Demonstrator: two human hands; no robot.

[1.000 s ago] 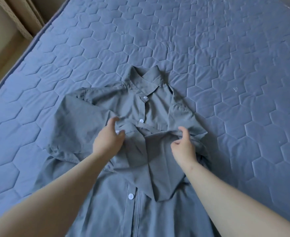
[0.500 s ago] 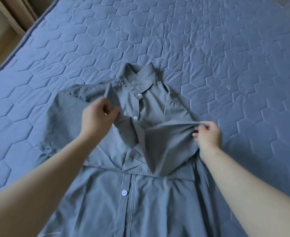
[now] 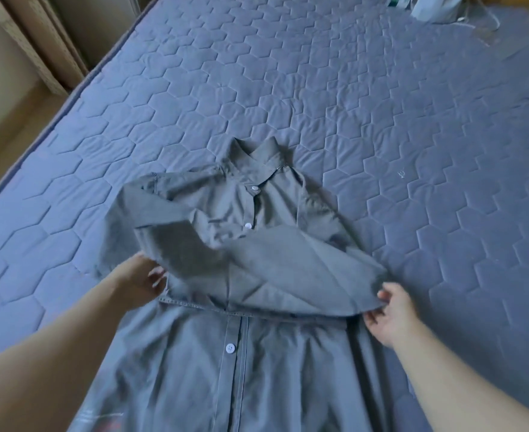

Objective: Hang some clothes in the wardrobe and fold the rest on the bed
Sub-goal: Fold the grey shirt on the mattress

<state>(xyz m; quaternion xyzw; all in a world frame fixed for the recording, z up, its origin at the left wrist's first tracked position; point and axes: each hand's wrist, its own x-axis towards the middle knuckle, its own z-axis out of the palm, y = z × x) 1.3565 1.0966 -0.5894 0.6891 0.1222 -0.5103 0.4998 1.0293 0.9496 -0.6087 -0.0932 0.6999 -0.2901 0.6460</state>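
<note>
Just one grey dress (image 3: 235, 353) flat on the bed (image 3: 381, 120), three white buttons (image 3: 254, 188) showing, right hand (image 3: 387, 316) pinching its folded-over edge, left hand (image 3: 144, 282) half under cloth, can't tell its grip.

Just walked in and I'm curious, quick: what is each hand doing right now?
Left hand: grips the sleeve, fingers partly hidden.
Right hand: pinches a folded edge of the dress.

a blue hexagon-quilted bed (image 3: 381, 88) fills the view, with tan floor (image 3: 4, 145) and beige furniture (image 3: 38, 42) at left.
</note>
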